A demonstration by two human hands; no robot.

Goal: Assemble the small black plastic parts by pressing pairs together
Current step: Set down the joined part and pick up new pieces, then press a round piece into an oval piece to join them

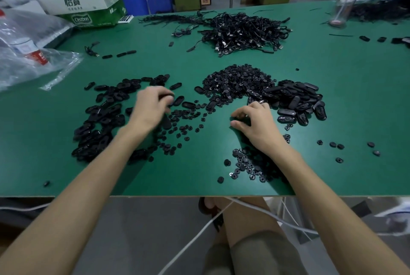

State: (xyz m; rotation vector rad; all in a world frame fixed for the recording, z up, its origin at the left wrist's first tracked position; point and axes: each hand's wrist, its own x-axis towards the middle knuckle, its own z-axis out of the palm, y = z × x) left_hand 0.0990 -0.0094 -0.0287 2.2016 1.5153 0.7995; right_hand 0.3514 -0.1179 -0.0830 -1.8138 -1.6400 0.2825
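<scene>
My left hand [150, 108], blurred, curls round a black oval part [166, 97] beside the left heap of oval shells [102, 117]; my right hand [255, 121] rests on the green table [332, 88], fingers bent, near the pile of round pieces [237, 81]; whether it pinches anything, I cannot tell.

Green flat table [332, 97]: tangle of thin black cables [244, 30] at back centre. Before it, mound of small round black plastic pieces [237, 81]; right pile of black oval plastic shells [299, 101] touches mound's right side. Left heap of black oval plastic shells [99, 119] well left of mound. Left hand [150, 108] between left heap and mound; right hand [255, 124] just before mound. Printed cardboard box [88, 8] at far left corner, clear plastic bags [33, 52] before it. Clear plastic bottle [343, 4] at far right.
</scene>
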